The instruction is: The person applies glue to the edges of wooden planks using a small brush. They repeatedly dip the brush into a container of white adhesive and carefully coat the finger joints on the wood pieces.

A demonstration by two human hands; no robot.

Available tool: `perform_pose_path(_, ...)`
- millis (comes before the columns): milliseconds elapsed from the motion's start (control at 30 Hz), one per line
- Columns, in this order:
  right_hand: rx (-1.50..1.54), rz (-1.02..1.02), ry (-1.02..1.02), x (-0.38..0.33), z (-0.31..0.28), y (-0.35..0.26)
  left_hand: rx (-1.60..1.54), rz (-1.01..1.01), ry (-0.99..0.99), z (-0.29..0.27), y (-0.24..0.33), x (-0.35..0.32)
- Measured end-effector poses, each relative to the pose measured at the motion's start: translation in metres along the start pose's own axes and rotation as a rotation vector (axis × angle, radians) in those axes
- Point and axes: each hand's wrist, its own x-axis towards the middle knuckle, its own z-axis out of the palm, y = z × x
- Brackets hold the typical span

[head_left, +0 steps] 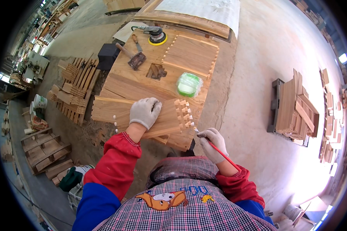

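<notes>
The brown wooden board w/ pale dovetail teeth (164, 116) lay at the near side of the light-brown wooden table (140, 87), in front of my body. Its long axis went approx. from L to R, across me, w/ the R end slightly higher in view. At this R end I saw more than one row of teeth, so prob. more than one pc. was stacked; I couldn't be sure.

My L hand in whitish knit glove (145, 112) was on top of the board, toward its L part, fingers bent and palm down. Whether it gripped or only pressed, I can't tell.

My R hand in whitish glove (213, 144) was nearer to the toothed R end, a bit below and right of it, off the table edge. It was closed round a thin red-handled brush-like tool (221, 151), handle slanting back to my R wrist. The pale tip pointed up-left, just beside the near R corner of the board; contact I couldn't confirm.

So the teeth lay up-left from the R hand, btwn. both hands. R forearm came in from lower right, wrist low; L forearm reached up from lower left. Beyond the board was a green-and-white block in clear plastic wrap (189, 84).
</notes>
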Motion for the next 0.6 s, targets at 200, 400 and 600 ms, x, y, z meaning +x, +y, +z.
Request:
perform_pose_path(200,0.303,0.076,0.140,0.017,0.016,0.020,0.006,0.009,0.011,0.001,0.000,0.001)
perform_pose_path(400,0.571,0.237,0.147,0.017,0.021,0.026,-0.004,0.010,0.006,0.001,0.000,0.001)
perform_pose_path(600,0.601,0.228,0.164,0.005,0.022,0.033,-0.005,0.001,0.000,0.002,-0.001,0.000)
